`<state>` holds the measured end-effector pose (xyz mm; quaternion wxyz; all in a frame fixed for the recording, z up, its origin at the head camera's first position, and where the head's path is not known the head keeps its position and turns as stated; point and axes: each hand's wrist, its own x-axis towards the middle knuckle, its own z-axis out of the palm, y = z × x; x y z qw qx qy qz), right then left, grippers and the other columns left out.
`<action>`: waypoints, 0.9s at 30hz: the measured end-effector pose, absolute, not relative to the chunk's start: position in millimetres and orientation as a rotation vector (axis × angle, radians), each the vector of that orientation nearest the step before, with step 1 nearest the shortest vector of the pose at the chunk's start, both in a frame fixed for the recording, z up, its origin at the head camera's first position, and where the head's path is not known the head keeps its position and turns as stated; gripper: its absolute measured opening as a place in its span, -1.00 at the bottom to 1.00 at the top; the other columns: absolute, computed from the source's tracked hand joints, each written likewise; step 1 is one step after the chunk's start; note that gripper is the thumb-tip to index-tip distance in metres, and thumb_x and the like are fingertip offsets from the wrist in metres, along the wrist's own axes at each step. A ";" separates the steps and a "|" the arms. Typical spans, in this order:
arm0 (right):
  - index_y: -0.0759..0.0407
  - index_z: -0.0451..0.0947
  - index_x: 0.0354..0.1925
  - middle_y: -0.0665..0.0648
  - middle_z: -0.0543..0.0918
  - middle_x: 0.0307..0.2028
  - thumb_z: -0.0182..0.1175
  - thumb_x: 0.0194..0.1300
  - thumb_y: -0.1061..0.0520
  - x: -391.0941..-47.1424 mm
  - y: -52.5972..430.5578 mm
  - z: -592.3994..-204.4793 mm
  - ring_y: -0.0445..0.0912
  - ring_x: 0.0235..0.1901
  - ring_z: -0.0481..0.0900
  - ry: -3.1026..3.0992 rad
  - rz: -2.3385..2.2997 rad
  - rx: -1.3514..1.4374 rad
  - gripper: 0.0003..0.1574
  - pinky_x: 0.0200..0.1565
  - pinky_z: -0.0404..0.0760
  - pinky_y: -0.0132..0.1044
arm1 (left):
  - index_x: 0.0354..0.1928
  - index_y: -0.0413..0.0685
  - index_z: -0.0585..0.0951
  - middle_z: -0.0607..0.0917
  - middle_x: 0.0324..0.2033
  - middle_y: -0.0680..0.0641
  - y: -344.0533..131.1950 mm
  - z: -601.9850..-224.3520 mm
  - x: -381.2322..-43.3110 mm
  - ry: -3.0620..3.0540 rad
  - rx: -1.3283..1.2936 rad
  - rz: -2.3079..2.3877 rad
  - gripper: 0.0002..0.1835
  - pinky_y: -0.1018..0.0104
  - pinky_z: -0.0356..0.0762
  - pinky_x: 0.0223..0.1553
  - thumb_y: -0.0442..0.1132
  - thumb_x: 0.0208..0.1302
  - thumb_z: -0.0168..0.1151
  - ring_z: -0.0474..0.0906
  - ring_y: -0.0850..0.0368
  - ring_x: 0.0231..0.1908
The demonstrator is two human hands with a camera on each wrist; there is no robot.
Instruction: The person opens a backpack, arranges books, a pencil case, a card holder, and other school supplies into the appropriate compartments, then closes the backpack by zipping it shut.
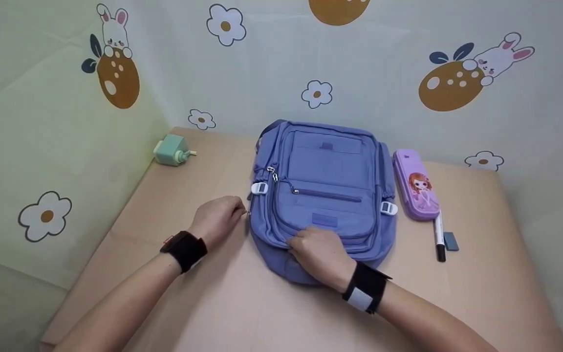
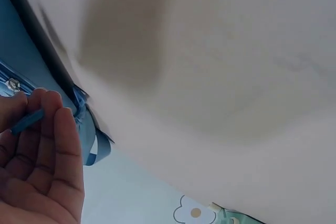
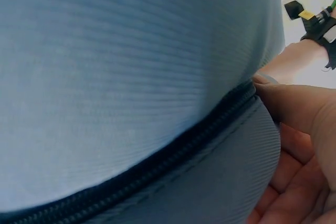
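A blue-purple backpack [image 1: 330, 164] lies front side up on the table in the head view. At its left edge my left hand [image 1: 217, 217] pinches a zipper pull. The left wrist view shows this blue pull tab [image 2: 27, 121] between thumb and fingertips, close to a metal zipper slider [image 2: 13, 84]. My right hand [image 1: 323, 254] grips the backpack's fabric at the lower front. In the right wrist view, the thumb and fingers pinch the cloth beside a dark zipper [image 3: 157, 169], whose teeth look closed along the visible stretch.
Right of the backpack lie a purple pencil case [image 1: 411, 183], a white marker [image 1: 439, 234] with a black cap and a small blue-grey block [image 1: 451, 241]. A teal box-shaped object [image 1: 171, 150] with a pale spout sits at the back left. Patterned cloth [image 1: 267, 63] hangs behind the table.
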<state>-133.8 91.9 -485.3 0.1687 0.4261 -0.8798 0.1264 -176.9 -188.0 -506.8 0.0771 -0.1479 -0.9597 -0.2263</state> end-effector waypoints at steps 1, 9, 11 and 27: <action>0.03 0.70 -0.46 -0.04 0.69 -0.51 0.35 0.30 0.16 -133.8 91.8 -485.2 -0.09 -0.49 0.60 -2.506 0.363 1.216 -0.83 -0.54 0.58 -0.18 | -0.29 0.05 0.70 0.74 -0.32 0.06 -188.0 -507.1 -178.3 -2.878 -0.438 -0.677 -0.92 0.09 0.63 -0.22 -0.25 0.40 0.28 0.69 0.07 -0.27; 0.02 0.69 -0.47 -0.03 0.69 -0.51 0.35 0.28 0.15 -134.4 91.3 -481.3 -0.08 -0.47 0.64 -2.584 0.367 1.203 -0.83 -0.50 0.61 -0.17 | -0.30 0.04 0.70 0.74 -0.33 0.05 -186.8 -508.4 -179.5 -2.877 -0.449 -0.687 -0.91 0.09 0.63 -0.24 -0.26 0.40 0.27 0.69 0.06 -0.29; 0.04 0.67 -0.49 -0.02 0.67 -0.52 0.37 0.27 0.13 -135.2 90.4 -478.1 -0.07 -0.47 0.63 -2.612 0.365 1.206 -0.82 -0.50 0.60 -0.15 | -0.30 0.03 0.71 0.74 -0.33 0.05 -186.5 -508.3 -179.4 -2.877 -0.451 -0.686 -0.91 0.09 0.62 -0.24 -0.26 0.40 0.27 0.69 0.06 -0.29; 0.10 0.63 -0.59 0.06 0.62 -0.57 0.51 0.07 -0.18 -147.2 34.1 -447.5 0.00 -0.52 0.59 -2.763 0.001 1.215 -0.56 -0.61 0.50 -0.09 | -0.32 0.05 0.71 0.73 -0.34 0.06 -185.9 -506.0 -179.7 -2.902 -0.405 -0.714 -0.90 0.08 0.61 -0.23 -0.24 0.39 0.27 0.67 0.08 -0.30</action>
